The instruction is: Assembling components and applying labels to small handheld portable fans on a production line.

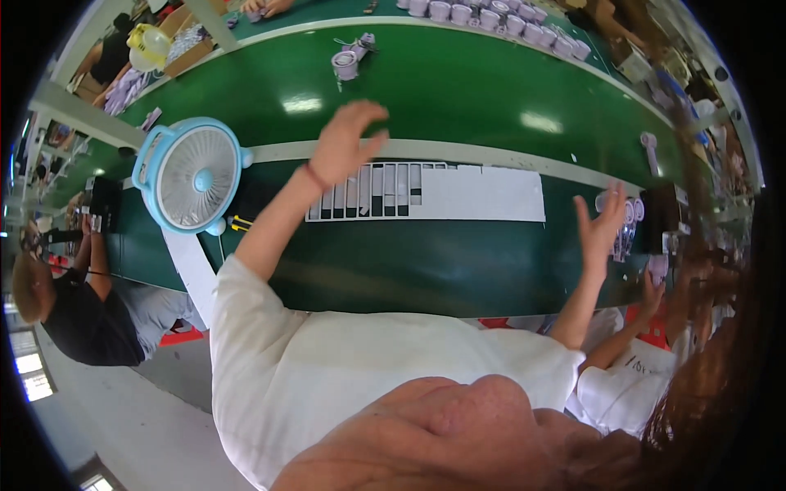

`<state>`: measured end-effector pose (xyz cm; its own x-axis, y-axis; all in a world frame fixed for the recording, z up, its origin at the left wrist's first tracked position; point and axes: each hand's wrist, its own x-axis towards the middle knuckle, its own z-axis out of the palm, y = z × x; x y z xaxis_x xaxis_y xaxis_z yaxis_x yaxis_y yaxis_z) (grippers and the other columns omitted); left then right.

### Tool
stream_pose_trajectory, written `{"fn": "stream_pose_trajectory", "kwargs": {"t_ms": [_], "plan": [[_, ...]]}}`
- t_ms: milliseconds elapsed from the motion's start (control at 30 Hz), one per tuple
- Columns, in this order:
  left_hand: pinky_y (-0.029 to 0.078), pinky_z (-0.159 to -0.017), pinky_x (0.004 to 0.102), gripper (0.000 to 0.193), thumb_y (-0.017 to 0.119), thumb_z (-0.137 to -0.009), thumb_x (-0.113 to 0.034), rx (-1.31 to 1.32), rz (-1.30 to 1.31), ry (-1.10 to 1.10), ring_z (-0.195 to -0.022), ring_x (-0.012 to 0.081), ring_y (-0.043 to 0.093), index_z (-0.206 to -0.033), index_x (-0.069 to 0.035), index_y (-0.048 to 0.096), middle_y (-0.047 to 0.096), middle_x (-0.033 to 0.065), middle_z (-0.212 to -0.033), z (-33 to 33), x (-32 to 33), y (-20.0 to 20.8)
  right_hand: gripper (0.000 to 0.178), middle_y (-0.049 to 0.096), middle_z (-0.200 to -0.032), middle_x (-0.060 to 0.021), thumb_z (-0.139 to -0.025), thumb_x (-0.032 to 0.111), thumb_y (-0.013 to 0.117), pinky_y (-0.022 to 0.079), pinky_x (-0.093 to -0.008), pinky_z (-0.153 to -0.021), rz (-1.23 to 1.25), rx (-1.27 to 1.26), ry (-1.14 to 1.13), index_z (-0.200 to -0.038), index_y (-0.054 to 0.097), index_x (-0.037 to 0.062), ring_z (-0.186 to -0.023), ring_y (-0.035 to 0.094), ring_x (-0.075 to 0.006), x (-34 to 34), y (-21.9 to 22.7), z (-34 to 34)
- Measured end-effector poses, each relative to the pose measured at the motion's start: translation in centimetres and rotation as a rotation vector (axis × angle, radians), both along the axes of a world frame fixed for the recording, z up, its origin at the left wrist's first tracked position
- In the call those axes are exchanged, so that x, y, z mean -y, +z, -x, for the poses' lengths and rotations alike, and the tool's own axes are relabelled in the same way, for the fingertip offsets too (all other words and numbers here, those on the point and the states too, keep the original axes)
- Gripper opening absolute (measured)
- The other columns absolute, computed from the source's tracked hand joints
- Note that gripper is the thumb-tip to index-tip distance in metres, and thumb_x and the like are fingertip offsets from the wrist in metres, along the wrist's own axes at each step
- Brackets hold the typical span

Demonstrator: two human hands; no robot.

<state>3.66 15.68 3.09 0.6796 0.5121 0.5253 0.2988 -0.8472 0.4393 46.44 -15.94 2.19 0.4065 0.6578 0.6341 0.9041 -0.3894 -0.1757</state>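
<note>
My left hand [348, 143] is raised over the far side of the bench, fingers and thumb spread, holding nothing. Below it lies a long white tray [483, 195] with narrow slots at its left end and a flat white surface on the right. Beyond my left hand, a lilac round-headed device [345, 65] rests on the green belt [442, 90]. At the right my right hand [602, 225] is also open, thumb apart, with nothing visible in it. Right beside its fingers sit several lilac round-headed devices [630, 214], partly hidden by the hand.
A light-blue desk fan [203, 180] stands left, near a yellow-and-black tool [240, 222]. Rows of lilac cups [508, 24] line the far shelf. One more lilac device [650, 153] lies far right. Co-workers sit on both sides; one hand [653, 286] holds a lilac piece.
</note>
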Motion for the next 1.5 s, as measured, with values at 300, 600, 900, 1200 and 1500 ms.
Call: {"fn": "stream_pose_trajectory", "kwargs": {"t_ms": [300, 600, 900, 1200, 1500], "plan": [[0.055, -0.101, 0.0531, 0.08, 0.085, -0.085, -0.031, -0.23, -0.111, 0.609, -0.123, 0.0445, 0.061, -0.153, -0.012, 0.045, 0.053, 0.0198, -0.142, -4.5, -19.9, -8.2, 0.057, 0.051, -0.155, -0.0194, -0.083, 0.015, 0.086, 0.043, -0.0525, -0.118, 0.171, -0.388, 0.796, -0.136, 0.066, 0.0078, -0.141, 0.051, -0.0428, -2.3, -0.4, 23.9], [0.061, -0.089, 0.0378, 0.073, 0.089, -0.079, -0.027, 0.164, 0.747, 0.052, -0.108, 0.0278, 0.069, -0.138, -0.003, 0.053, 0.062, 0.0195, -0.124, -2.9, -13.2, -1.3, 0.042, 0.056, -0.152, -0.0189, -0.088, 0.013, 0.082, 0.052, -0.0448, -0.108, 0.139, -0.52, 0.73, -0.128, 0.069, 0.0039, -0.131, 0.06, -0.0399, -3.8, -2.3, 23.7], [0.047, -0.112, 0.0398, 0.08, 0.076, -0.079, -0.037, 0.359, 1.581, -0.869, -0.131, 0.027, 0.06, -0.143, 0.003, 0.048, 0.058, 0.0157, -0.139, -0.6, 4.7, 3.9, 0.08, 0.051, -0.15, -0.0254, -0.082, 0.014, 0.088, 0.044, -0.0453, -0.113, -0.196, -0.649, 0.534, -0.149, 0.047, 0.0005, -0.136, 0.054, -0.0398, -7.7, 0.1, 23.5], [0.053, -0.089, 0.0351, 0.063, 0.088, -0.079, -0.019, -0.386, 0.79, -0.779, -0.101, 0.0243, 0.067, -0.126, -0.006, 0.048, 0.063, 0.0103, -0.116, 5.8, 11.8, 6.9, 0.034, 0.074, -0.091, -0.0097, -0.09, 0.001, 0.078, 0.053, -0.0271, -0.07, 0.067, -0.782, 0.648, -0.123, 0.072, 0.0055, -0.075, 0.066, -0.0146, -1.6, 1.3, 21.8], [0.058, -0.091, 0.0408, 0.042, 0.084, -0.078, -0.011, -0.218, 0.309, -0.41, -0.115, 0.032, 0.065, -0.116, -0.018, 0.068, 0.06, 0.0098, -0.134, 6.7, 15.7, -1.5, 0.035, 0.073, -0.112, -0.014, -0.099, 0.016, 0.07, 0.056, -0.0343, -0.081, 0.548, -0.981, 1.114, -0.133, 0.068, 0.0053, -0.093, 0.073, -0.0276, 0.1, 4.5, 24.5]]}}
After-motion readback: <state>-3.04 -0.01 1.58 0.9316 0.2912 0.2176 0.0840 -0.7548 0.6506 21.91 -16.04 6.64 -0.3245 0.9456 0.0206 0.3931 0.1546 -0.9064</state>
